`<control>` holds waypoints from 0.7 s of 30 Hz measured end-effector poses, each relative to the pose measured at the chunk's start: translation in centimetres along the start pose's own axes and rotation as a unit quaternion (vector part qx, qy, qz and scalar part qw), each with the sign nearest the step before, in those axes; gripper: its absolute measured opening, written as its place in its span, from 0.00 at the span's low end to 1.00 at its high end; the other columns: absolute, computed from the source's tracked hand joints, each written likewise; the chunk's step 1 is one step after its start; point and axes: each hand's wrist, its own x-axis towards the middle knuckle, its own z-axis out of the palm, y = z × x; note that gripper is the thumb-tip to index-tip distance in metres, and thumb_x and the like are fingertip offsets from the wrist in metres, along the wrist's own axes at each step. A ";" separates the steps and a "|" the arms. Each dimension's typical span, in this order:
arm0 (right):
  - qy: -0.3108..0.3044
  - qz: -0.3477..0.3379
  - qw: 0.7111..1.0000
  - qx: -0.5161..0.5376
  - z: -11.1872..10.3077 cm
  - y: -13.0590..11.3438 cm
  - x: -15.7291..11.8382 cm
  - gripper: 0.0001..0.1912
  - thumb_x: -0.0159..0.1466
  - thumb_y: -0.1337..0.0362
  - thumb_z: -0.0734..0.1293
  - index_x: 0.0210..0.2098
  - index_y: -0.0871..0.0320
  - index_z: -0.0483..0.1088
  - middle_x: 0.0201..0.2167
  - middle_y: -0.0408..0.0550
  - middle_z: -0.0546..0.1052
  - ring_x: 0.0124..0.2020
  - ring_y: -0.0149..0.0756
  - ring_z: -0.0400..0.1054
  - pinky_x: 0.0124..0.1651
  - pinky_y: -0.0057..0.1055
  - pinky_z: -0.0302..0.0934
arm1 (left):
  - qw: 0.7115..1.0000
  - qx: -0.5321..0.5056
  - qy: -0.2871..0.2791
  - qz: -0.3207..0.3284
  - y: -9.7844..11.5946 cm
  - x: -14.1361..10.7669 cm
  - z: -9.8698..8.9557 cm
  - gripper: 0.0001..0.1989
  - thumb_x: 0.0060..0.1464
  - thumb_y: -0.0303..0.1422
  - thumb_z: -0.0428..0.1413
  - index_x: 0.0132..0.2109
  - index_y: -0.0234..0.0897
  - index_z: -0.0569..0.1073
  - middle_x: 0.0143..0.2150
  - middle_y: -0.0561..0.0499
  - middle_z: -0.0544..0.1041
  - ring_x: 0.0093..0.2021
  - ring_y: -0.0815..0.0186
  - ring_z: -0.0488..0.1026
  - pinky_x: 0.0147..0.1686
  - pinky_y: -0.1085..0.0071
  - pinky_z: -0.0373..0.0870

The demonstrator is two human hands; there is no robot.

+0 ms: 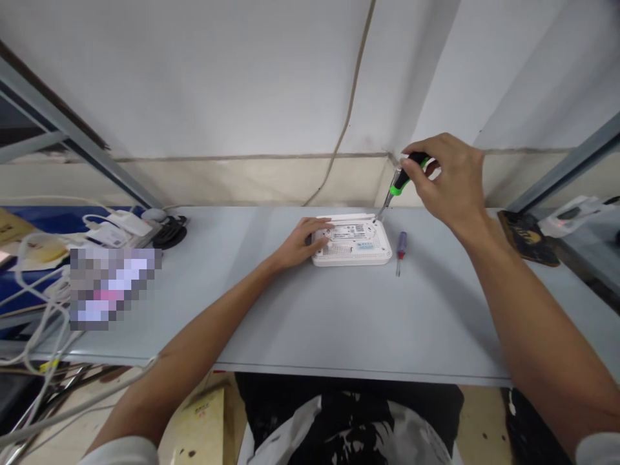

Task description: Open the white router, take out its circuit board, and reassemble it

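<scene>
Left to right: left hand (303, 244) open, pressed flat on a white router (352, 248) near the table's (339, 316) far edge; right hand (443, 187) closed on a green-handled screwdriver (398, 184), tip at the router's far side, where a slip could jab nearby fingers. A second screwdriver (400, 252) lies just right; more table extends toward the body.
</scene>
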 end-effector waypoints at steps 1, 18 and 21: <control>-0.002 -0.001 1.000 -0.002 0.0 -0.1 0.0 0.14 0.71 0.50 0.64 0.46 0.46 0.78 0.43 0.52 0.80 0.41 0.49 0.73 0.43 0.48 0.69 | 1.000 -0.001 -0.001 0.000 0.0 0.0 0.0 0.19 0.69 0.40 0.55 0.63 0.45 0.74 0.69 0.48 0.71 0.70 0.57 0.62 0.71 0.50 0.62; 0.011 -0.004 1.000 -0.008 -0.5 -0.1 0.1 0.11 0.71 0.56 0.65 0.44 0.48 0.79 0.41 0.51 0.81 0.37 0.48 0.73 0.43 0.49 0.67 | 1.000 0.001 -0.012 0.000 0.8 -0.3 0.2 0.19 0.69 0.40 0.54 0.63 0.46 0.74 0.68 0.48 0.72 0.70 0.56 0.62 0.70 0.48 0.63; 0.001 -0.010 1.000 -0.003 -0.3 -0.3 0.1 0.11 0.71 0.56 0.64 0.45 0.48 0.79 0.41 0.51 0.81 0.39 0.49 0.74 0.43 0.49 0.68 | 0.999 0.033 0.003 -0.004 1.0 -0.4 0.7 0.19 0.70 0.40 0.53 0.63 0.46 0.74 0.67 0.48 0.72 0.69 0.55 0.63 0.69 0.46 0.63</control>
